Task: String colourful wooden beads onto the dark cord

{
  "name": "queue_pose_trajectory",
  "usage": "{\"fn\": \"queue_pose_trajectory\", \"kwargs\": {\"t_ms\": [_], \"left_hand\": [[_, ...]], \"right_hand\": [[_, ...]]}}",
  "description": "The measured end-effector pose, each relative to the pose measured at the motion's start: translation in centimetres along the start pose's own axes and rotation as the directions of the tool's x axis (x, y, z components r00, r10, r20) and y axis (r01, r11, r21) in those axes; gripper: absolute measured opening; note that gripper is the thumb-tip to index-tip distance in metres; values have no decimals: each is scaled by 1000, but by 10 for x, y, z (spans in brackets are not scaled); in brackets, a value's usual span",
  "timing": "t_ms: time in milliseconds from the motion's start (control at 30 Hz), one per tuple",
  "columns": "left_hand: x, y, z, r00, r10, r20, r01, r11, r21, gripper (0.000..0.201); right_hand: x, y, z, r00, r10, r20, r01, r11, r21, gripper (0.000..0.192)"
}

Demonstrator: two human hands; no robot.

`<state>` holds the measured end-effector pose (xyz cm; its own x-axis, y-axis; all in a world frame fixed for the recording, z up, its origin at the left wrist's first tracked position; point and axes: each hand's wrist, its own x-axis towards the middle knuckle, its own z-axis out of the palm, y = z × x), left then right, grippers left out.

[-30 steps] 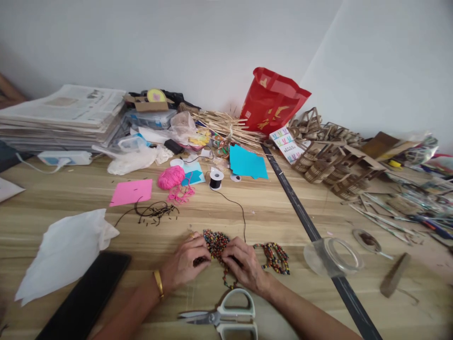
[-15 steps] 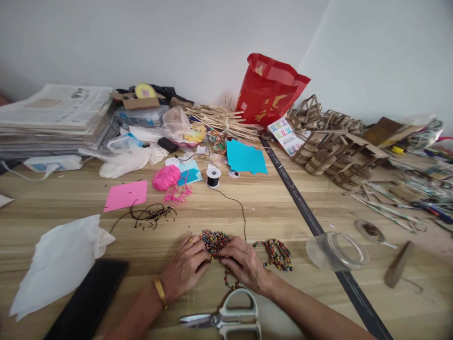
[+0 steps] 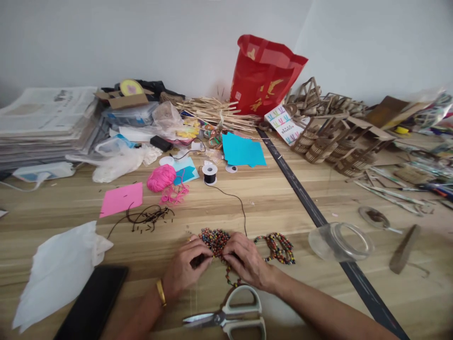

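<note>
Two bare hands at a heap of beads, places given from the scissors point(image 3: 220, 318). The beads point(image 3: 214, 240), small and many-coloured, lie just beyond the scissors, between the hands; a strand point(image 3: 228, 275) trails from them toward the scissors' upper handle, touching or just beside it (unclear). Left hand point(image 3: 189, 262), beyond the blades: fingers curled, thumb and forefinger tips brought close at the beads' near edge. Right hand point(image 3: 247, 260), beyond the handles: similarly curled, tips at the beads from the opposite side. Whether either pinches a bead or a thread cannot be told. A coil point(image 3: 281, 248) of similar beads lies beyond and right of the scissors.

Possible faults: the strand may catch on the scissors' handle if drawn nearer the person; a forearm moved inward could knock the scissors. The cord point(image 3: 244, 212), running from the spool point(image 3: 210, 178) far beyond the scissors to near the right hand, could snag on the fingers and topple the spool if tugged.

Lettering: well beyond the scissors, a slanted card point(image 3: 281, 123) appears to read "COFFEE". The red bag point(image 3: 262, 82) behind it shows gold figures; newspapers point(image 3: 42, 111), far left of the scissors, carry print too small to read.
</note>
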<state>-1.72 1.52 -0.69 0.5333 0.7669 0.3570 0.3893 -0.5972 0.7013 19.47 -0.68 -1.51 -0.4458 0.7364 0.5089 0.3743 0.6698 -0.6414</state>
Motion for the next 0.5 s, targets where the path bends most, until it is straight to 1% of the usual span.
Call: {"fn": "queue_pose_trajectory", "kwargs": {"t_ms": [133,333,500], "left_hand": [[2,-3,3,993,-88,-82,72,980,-184,6],[7,0,0,983,-167,-75,127,917,-379,6],[12,8,-4,977,-200,-70,150,886,-439,4]], "right_hand": [[2,-2,-2,1000,-6,-27,7,1000,19,8],[2,-4,-4,998,4,-60,-1,999,42,9],[6,-9,-6,994,19,-104,-13,998,57,10]]}}
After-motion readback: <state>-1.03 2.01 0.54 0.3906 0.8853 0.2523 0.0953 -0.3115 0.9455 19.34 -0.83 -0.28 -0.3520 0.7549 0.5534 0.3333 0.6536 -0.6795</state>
